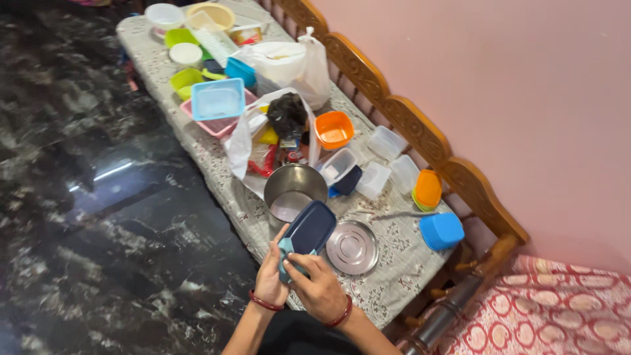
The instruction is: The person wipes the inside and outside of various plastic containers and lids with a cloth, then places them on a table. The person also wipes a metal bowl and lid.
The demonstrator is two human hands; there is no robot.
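Both my hands hold a dark blue rectangular container lid point(310, 227) with a lighter teal part at its near end, above the near edge of the cloth-covered bench. My left hand point(269, 276) grips its near left side. My right hand point(321, 288) wraps over the near end from the right. Each wrist wears a red bangle. Just beyond the lid stands a steel pot point(294, 189), and a round steel lid point(352, 247) lies flat to its right.
The long bench point(394, 263) has a carved wooden back along a pink wall. On it lie an orange bowl point(334, 129), clear boxes point(385, 142), a blue tub point(441, 231), a blue basket point(217, 98), white bags point(289, 66) and several bowls. Dark marble floor lies left.
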